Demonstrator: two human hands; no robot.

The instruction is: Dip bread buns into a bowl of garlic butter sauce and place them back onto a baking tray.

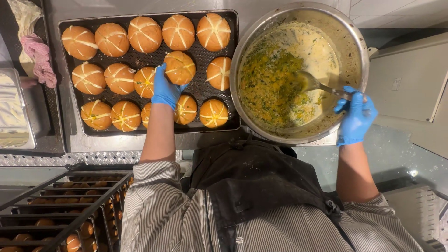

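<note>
A round golden-brown bun with white cross-cut slits [179, 67] is held tilted above the dark perforated baking tray [200, 88], in its middle row; a metal spoon [313, 84] is dipped, handle slanting right, into the yellow herb-flecked creamy sauce [280, 79] pooled in the large round steel bowl [354, 42] beside the tray.

Just one view here, head-mounted, looking straight down from above the chest. Pretty close in: striped shirt and dark apron fill the bottom, bench [205, 140] up top, rolling rack [60, 205] at lower left. No second view to overlap with.
</note>
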